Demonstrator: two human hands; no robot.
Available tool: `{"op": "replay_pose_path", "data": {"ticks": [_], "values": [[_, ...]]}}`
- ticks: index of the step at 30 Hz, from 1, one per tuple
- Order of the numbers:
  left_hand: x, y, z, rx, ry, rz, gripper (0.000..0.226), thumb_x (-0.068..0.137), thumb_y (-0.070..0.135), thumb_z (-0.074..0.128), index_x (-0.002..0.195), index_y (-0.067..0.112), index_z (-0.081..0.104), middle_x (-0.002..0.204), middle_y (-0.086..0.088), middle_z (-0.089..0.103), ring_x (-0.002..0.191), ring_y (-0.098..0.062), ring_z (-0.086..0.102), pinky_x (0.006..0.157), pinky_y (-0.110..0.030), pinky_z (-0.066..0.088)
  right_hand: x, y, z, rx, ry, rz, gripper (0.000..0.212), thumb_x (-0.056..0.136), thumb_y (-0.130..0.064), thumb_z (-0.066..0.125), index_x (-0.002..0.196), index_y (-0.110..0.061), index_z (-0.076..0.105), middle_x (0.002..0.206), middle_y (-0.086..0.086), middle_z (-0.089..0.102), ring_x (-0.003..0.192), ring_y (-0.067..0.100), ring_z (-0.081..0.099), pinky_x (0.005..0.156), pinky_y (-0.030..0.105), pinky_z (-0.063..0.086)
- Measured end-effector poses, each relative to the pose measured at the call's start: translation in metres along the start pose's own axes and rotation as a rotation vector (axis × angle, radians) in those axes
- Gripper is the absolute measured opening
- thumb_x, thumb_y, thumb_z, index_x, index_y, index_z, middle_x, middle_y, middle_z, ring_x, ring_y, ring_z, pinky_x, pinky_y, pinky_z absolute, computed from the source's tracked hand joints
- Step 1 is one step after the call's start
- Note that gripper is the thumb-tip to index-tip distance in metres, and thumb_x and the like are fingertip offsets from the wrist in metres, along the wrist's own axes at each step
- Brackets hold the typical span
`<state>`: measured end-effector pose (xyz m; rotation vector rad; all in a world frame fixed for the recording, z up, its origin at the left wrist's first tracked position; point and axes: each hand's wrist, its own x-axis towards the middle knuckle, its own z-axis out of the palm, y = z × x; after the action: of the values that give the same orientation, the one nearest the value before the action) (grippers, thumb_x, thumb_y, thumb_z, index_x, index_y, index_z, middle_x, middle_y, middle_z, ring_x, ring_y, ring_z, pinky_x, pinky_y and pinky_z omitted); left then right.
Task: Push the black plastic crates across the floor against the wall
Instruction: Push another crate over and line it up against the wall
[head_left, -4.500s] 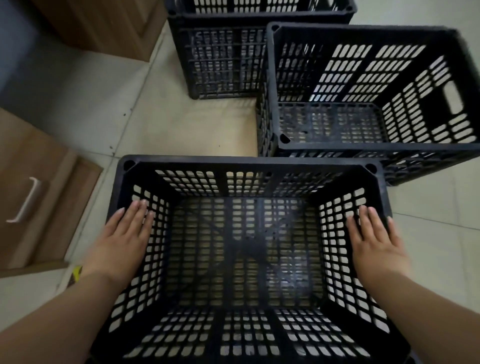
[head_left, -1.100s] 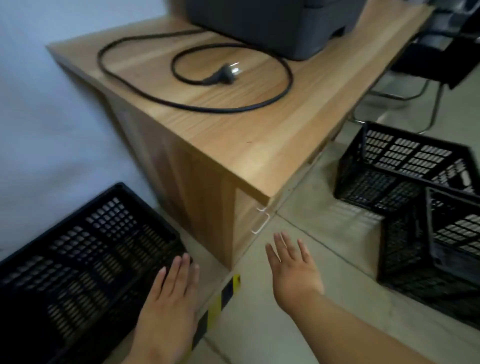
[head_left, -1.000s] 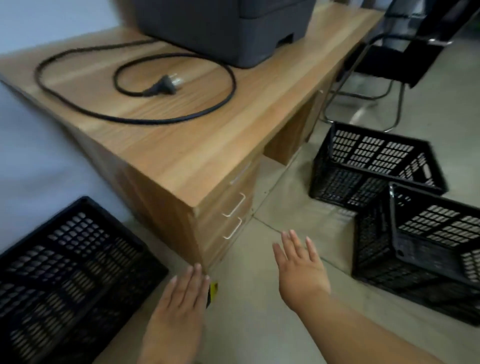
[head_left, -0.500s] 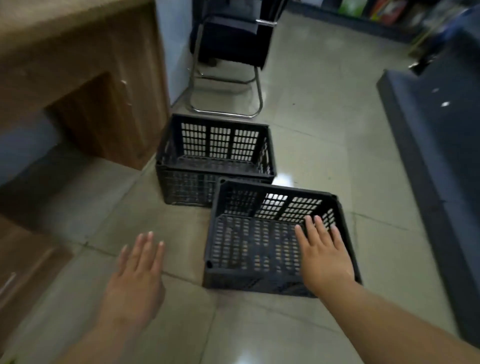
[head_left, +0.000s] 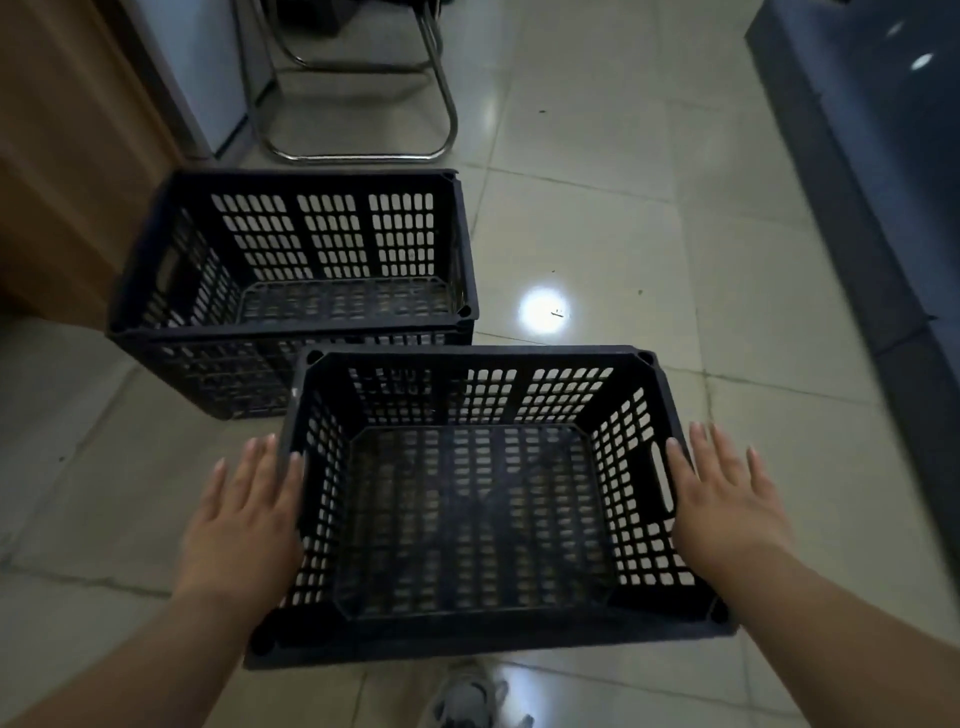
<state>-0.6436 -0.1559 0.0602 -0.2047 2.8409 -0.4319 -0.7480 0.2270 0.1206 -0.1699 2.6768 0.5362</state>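
Two black plastic crates stand open and empty on the tiled floor. The near crate (head_left: 483, 631) is right below me. My left hand (head_left: 244, 519) lies flat at its left rim, fingers spread, and my right hand (head_left: 727, 509) lies flat at its right rim beside the handle slot. Neither hand curls around the rim. The far crate (head_left: 291, 332) stands behind and to the left, its front wall touching or nearly touching the near crate's back left corner.
A wooden desk side (head_left: 62, 171) rises at the left next to the far crate. A chrome chair base (head_left: 363, 150) sits behind that crate. A dark blue raised block (head_left: 883, 171) runs along the right. My shoe (head_left: 462, 701) shows below the near crate.
I left the first crate by the wall, turned to the other two and came close. Both hands went from hovering over the floor and crate to the near crate's two sides.
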Motion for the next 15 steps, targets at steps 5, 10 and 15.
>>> {"op": "replay_pose_path", "data": {"ticks": [5, 10, 15], "values": [[0.070, 0.020, 0.044, -0.017, 0.071, 0.030, 0.075, 0.086, 0.026, 0.049, 0.146, 0.018, 0.005, 0.149, -0.009, -0.013, 0.140, -0.020, -0.008, 0.092, -0.034, -0.043, 0.071, -0.006, 0.043, -0.026, -0.070, 0.008, 0.069, 0.092, -0.016, 0.025, 0.145, -0.016, -0.019, 0.150, 0.007, -0.033, 0.141, 0.024, -0.026, 0.112, 0.043, -0.017], [0.112, 0.014, 0.068, 0.024, 0.071, 0.098, 0.073, 0.065, 0.004, 0.068, 0.135, 0.005, 0.043, 0.145, -0.019, 0.020, 0.136, -0.028, 0.025, 0.111, -0.032, -0.024, 0.107, -0.008, 0.068, -0.037, -0.147, -0.010, 0.070, 0.092, -0.013, 0.027, 0.145, -0.017, -0.019, 0.138, 0.004, -0.040, 0.124, 0.023, -0.047, 0.115, 0.040, -0.013], [0.127, 0.005, 0.073, 0.091, 0.094, 0.250, 0.078, 0.049, -0.005, 0.078, 0.123, -0.006, 0.053, 0.133, -0.031, 0.047, 0.125, -0.038, 0.042, 0.114, -0.032, -0.014, 0.118, -0.013, 0.074, -0.100, -0.173, -0.003, 0.069, 0.092, -0.013, 0.025, 0.144, -0.013, -0.019, 0.137, 0.005, -0.045, 0.092, 0.025, -0.068, 0.091, 0.038, -0.042]]}}
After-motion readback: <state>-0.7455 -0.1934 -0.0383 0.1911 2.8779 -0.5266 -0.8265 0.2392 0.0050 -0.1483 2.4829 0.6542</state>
